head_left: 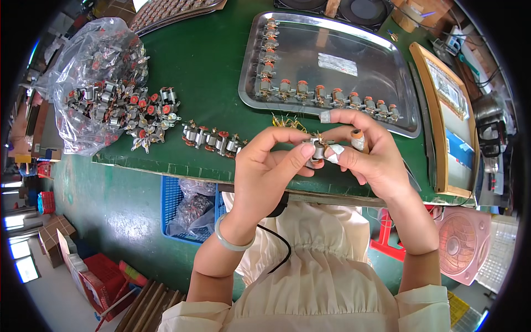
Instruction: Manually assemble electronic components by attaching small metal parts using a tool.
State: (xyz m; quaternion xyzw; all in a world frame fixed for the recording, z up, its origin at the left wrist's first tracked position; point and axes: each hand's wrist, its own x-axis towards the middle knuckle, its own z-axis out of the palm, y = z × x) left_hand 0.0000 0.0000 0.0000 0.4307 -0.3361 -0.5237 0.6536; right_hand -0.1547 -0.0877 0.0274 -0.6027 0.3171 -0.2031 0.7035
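small motor (315, 148), a grey metal cylinder with brass-coloured terminals at its top, held above the near edge of the green table (210, 66), roughly at frame centre. largest to smallest: the table spans the upper half of the view; on it at 1 o'clock lies a steel tray (332, 39) with orange-capped motors lined along its left and near rims; at 10 o'clock a clear plastic bag (94, 61) spills a heap of like motors, and a short row of motors (213, 141) lies at 9 o'clock from the grip. left hand (265, 166), wearing a pale bangle, pinches the small motor from its 9 o'clock side, thumb and forefinger closed on the casing. right hand (370, 155), fingertips taped, clamps it from 3 o'clock and also carries a second orange-capped motor (358, 138) behind the fingers. the small motor sits squarely between both grips, touching each.
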